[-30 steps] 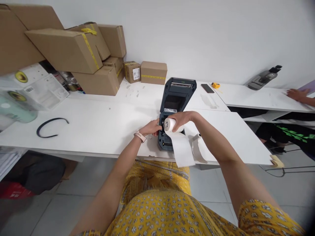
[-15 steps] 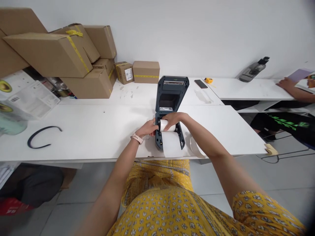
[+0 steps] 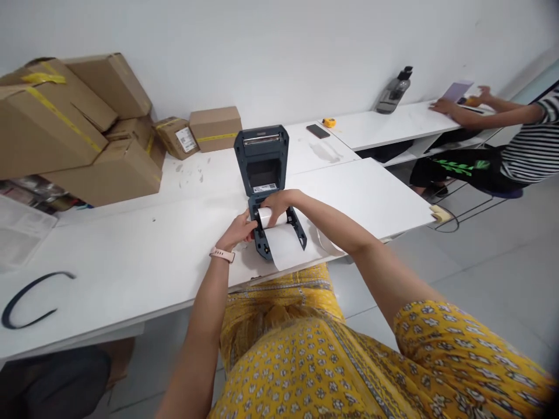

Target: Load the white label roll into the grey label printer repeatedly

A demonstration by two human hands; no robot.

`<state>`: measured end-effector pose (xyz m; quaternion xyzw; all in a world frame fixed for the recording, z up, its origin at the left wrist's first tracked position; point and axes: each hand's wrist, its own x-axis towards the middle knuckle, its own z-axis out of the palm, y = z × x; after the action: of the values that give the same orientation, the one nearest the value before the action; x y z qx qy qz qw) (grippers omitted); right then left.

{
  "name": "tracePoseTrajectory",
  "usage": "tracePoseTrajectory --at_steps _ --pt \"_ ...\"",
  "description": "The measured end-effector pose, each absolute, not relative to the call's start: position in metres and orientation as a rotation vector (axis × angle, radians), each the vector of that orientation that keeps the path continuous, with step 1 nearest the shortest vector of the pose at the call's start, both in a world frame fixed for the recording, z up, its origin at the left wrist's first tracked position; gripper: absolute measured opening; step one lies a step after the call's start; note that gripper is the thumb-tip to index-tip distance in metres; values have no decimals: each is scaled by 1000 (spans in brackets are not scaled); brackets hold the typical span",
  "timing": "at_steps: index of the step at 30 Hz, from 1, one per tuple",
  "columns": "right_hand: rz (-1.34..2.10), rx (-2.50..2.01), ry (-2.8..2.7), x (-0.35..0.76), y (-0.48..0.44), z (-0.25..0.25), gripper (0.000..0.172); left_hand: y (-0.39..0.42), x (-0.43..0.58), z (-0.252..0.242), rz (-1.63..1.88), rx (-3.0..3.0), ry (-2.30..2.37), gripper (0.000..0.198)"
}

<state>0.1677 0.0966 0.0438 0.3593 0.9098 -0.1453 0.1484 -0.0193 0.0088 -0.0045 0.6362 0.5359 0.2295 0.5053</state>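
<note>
A dark grey label printer [image 3: 261, 139] stands on the white table with its lid tipped up and back. Inside it lies a white paper roll [image 3: 264, 217], and a loose strip of paper [image 3: 286, 247] runs from it over the printer's front towards the table edge. My right hand [image 3: 279, 203] reaches over the roll from above, fingers closed around it. At the printer's left side, my left hand [image 3: 238, 230] grips the wall, its thumb near the roll's end; some fingertips are hidden.
Cardboard boxes [image 3: 131, 169] are stacked at the left, with a smaller box [image 3: 216, 125] behind the printer. A phone [image 3: 318, 131], a yellow tape measure [image 3: 329, 123] and a bottle [image 3: 394, 93] stand further right. A black headband [image 3: 21, 297] lies front left. Another person's hands [image 3: 443, 106] are at the far right.
My view has turned to the right, so more of the other person shows. Both my hands stay at the printer in nearly the same grip, and the roll remains inside it.
</note>
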Motion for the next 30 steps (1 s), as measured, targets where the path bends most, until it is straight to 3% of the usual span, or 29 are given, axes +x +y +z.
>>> tracePoseTrajectory --at_steps 3,7,10,12,18,21,23,27,30 --pt "-465 1077 2600 177 88 56 72 7 -18 -3 558 1539 1292 68" --pt "-767 1040 3190 199 89 100 48 4 -19 -4 566 1549 1290 72" --pt "-714 1406 3738 208 110 134 56 4 -20 -5 577 1560 1279 74" --pt "-559 1714 3808 207 130 146 65 5 -20 -6 600 1557 1268 76" --pt "-733 1869 3548 201 153 133 84 -9 -11 -12 715 1608 1453 69" --pt "-734 1814 3617 206 133 126 81 -48 7 -24 1144 1867 1795 55" --pt "-715 1753 3661 209 116 123 78 -81 19 -34 1383 2180 1662 46" --pt "-609 1679 3728 213 81 116 69 -123 37 -51 1317 2757 1308 50" --pt "-540 1616 3798 215 52 106 62 -123 41 -59 1389 2795 1355 26"
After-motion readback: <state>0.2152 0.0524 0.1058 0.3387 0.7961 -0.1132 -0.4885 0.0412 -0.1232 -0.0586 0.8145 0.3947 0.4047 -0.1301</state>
